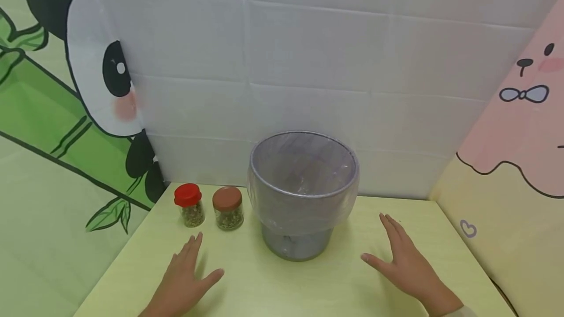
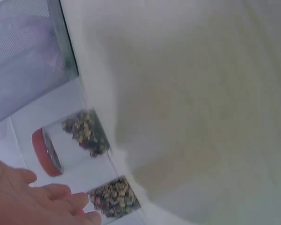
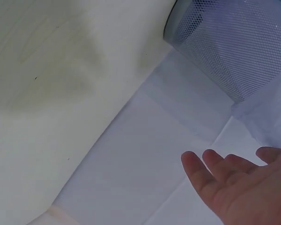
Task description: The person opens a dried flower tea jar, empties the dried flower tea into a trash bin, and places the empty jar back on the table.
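Observation:
A grey mesh waste bin (image 1: 297, 246) stands upright on the table, lined with a translucent plastic bag (image 1: 304, 214) folded over its rim. To its left are two glass jars of dried bits: one with a red lid (image 1: 188, 194), one with a brownish-red lid (image 1: 227, 198). My left hand (image 1: 182, 278) hovers in front of the jars, fingers extended and thumb apart, holding nothing. At the bin's right, my right hand (image 1: 407, 268) is likewise spread with nothing in it. Neither hand touches the bin or jars. The right wrist view shows the bin's mesh wall (image 3: 225, 51) close up.
The pale yellow table (image 1: 282, 290) meets a white tiled-pattern wall sheet (image 1: 308, 53) behind the bin. At the left is a wall with a panda and bamboo picture (image 1: 94, 62); at the right, a pink and cream cartoon wall (image 1: 528, 126).

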`<state>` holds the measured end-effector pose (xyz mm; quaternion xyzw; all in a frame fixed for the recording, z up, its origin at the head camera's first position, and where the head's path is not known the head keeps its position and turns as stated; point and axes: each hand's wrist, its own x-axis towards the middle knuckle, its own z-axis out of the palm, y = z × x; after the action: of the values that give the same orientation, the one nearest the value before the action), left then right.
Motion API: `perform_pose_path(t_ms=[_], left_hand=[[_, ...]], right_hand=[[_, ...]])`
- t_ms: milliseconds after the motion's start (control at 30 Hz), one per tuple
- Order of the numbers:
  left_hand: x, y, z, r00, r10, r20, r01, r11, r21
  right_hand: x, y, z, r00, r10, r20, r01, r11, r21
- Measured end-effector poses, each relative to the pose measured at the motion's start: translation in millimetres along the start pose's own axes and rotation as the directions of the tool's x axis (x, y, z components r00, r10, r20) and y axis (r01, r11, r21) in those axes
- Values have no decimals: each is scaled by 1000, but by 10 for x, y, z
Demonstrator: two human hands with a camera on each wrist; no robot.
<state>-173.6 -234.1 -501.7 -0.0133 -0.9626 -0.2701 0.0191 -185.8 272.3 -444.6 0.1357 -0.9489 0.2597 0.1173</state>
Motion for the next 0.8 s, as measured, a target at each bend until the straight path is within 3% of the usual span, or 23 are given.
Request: perform_pose_path(t_ms=[133,467,800], left_hand=[[55,66,28,998,-53,34,56,994,-94],[274,145,83,989,-142,33,145,951,-273],[446,288,139,988,-144,-48,111,903,-415]], right_hand=[[37,-62,21,1000,3,-24,-1,996,93],[273,-329,27,996,-15,-83,40,951,307],[559,-614,-143,986,64,-154,1,921,388]])
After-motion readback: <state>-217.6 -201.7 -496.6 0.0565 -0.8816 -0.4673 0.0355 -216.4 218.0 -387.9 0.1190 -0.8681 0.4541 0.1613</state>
